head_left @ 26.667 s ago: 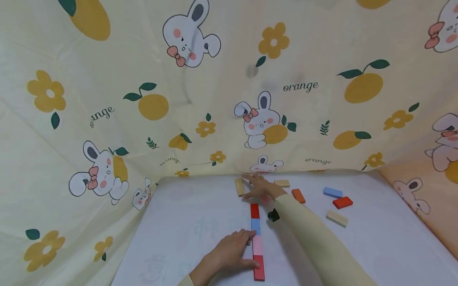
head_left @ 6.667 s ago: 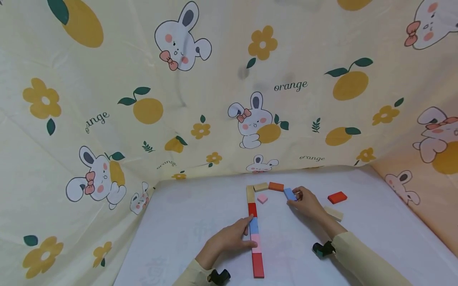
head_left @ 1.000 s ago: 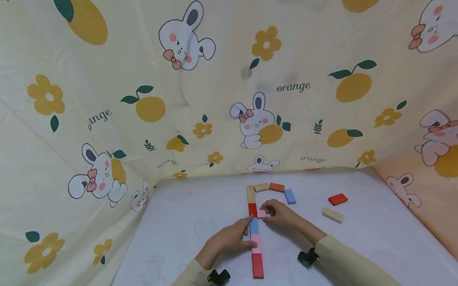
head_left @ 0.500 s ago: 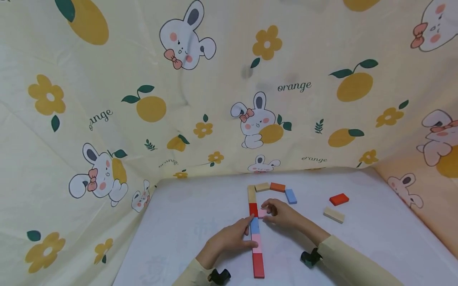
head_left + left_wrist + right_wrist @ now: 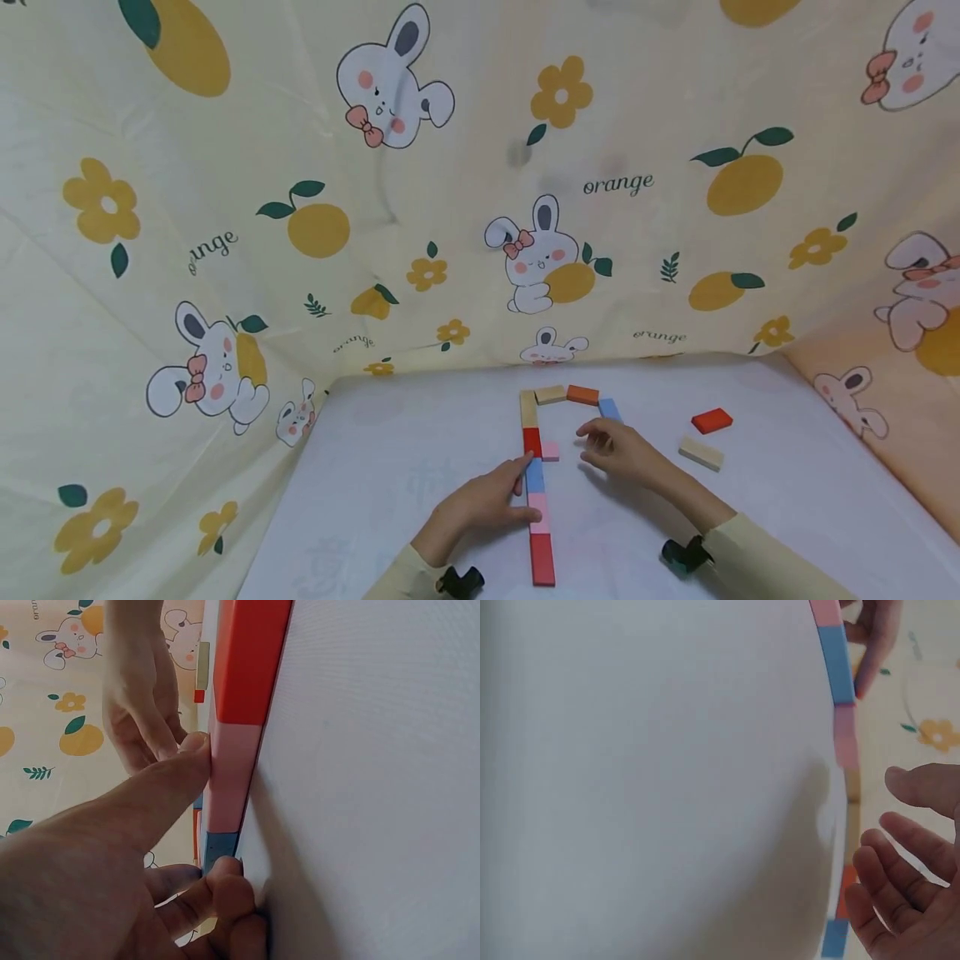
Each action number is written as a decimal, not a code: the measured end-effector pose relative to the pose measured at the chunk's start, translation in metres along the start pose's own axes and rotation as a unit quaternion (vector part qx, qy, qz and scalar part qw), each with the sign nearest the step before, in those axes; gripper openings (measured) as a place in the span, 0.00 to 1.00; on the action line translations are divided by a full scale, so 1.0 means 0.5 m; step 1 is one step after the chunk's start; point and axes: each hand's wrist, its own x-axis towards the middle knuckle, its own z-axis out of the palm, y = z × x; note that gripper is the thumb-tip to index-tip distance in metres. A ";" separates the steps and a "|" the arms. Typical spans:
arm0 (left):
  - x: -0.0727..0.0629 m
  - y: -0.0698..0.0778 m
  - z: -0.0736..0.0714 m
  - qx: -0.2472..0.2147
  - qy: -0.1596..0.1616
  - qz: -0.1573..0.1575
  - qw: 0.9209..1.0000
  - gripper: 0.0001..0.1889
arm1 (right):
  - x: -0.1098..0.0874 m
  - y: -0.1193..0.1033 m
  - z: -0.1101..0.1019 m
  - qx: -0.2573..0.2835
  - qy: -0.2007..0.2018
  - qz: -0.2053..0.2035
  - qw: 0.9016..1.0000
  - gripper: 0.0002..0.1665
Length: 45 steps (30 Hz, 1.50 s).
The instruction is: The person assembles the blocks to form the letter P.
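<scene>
A straight row of coloured blocks runs away from me; its nearest block is red (image 5: 542,560). My left hand (image 5: 480,506) rests along this row, thumb on a pink block (image 5: 232,776), index fingertip at the farther red block (image 5: 531,442); the other fingers bend beside the blue block (image 5: 220,850). A small pink block (image 5: 551,451) juts out right of that red block. Right of it hovers my right hand (image 5: 622,450), fingers loosely bent with nothing between them. It partly covers a slanted blue block (image 5: 610,409) in the head view.
From the tan block (image 5: 528,409) at the row's far end, another tan block (image 5: 551,395) and an orange one (image 5: 582,394) curve right toward the slanted blue block. Loose at right lie a red block (image 5: 712,420) and a tan block (image 5: 701,452). A printed cloth (image 5: 450,167) hangs behind.
The right hand has let go of the small pink block and drawn back right. Earlier that block lay farther back. Over the longer span, blocks were added along the far end. The left hand stays.
</scene>
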 end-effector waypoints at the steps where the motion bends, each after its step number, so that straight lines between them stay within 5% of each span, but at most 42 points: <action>1: -0.001 0.000 0.001 -0.001 -0.001 -0.001 1.000 0.51 | -0.006 0.003 -0.007 -0.001 0.004 0.004 1.000 0.21; 16: -0.001 0.002 0.000 -0.002 0.002 -0.006 1.000 0.52 | -0.086 0.065 -0.123 -0.056 0.064 0.002 0.996 0.23; 33: -0.006 0.007 0.000 -0.009 -0.001 -0.004 1.000 0.52 | -0.158 0.160 -0.203 -0.104 0.096 -0.025 0.990 0.25; 45: 0.004 -0.003 0.006 -0.015 -0.005 -0.012 1.000 0.52 | -0.174 0.193 -0.219 -0.104 0.074 0.033 0.991 0.30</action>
